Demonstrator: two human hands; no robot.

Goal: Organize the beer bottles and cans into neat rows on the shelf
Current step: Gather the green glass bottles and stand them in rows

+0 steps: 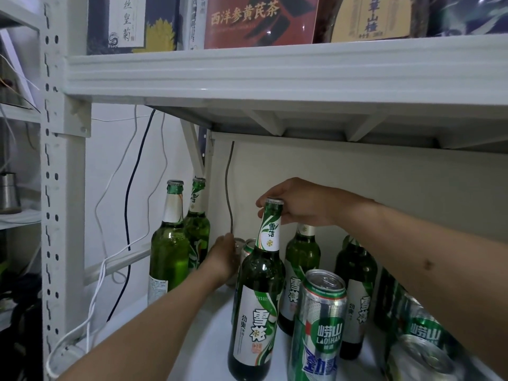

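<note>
On the white shelf [209, 320], the front bottle [255, 306] stands upright, a green one with a white and green label, and serves as the landmark. The right hand [299, 202] comes in from the right and pinches this bottle at its cap and neck, thumb and fingers curled around the top. The left hand [222, 259] reaches past the bottle's left side toward the back wall; its fingers curl around a small can [247, 248] just behind the bottle, though that can is mostly hidden. Well to the left of the bottle, two green bottles [170, 243] stand close together by the upright post. Behind and to the right of it stand two more bottles [302, 259], both upright. Just beside its right, nearer the camera, a green and silver can [319, 325] stands with its pull tab showing, and further right more cans [420, 350] are partly cut off by the frame edge. Above, the upper shelf [275, 70] carries boxes [258, 20] with printed Chinese text.
</note>
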